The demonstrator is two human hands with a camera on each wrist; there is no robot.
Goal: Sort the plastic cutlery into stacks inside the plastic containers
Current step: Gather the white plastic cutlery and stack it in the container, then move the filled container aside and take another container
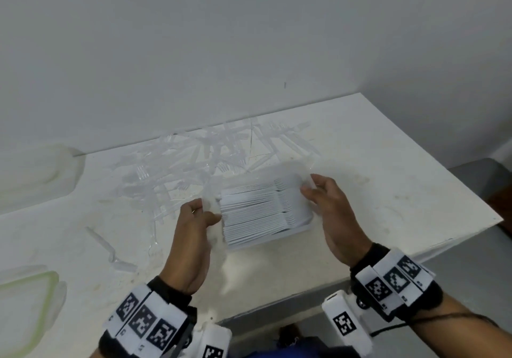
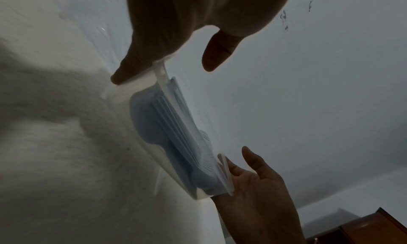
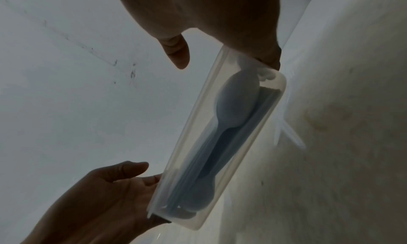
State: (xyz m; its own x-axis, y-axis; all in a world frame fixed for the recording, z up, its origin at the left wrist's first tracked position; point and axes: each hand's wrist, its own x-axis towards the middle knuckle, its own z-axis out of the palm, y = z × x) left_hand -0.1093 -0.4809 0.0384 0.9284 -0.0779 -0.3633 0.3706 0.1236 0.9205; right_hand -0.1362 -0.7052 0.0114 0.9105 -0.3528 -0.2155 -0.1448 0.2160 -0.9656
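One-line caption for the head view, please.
Both hands, left and right, hold a container of white cutlery above the table.

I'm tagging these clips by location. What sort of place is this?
Probably a plain indoor work corner, not clearly a kitchen: a bare white counter against a scuffed blank wall, strewn with a pile of clear cutlery beside a clear container.

Translucent smooth plastic container [image 1: 213,205] holds matt white plastic cutlery [image 1: 263,213]; table [image 1: 388,177] rough.

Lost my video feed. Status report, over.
Left hand and right hand hold the clear container by its ends. White cutlery stacked inside. Loose clear cutlery pile behind, unsorted.
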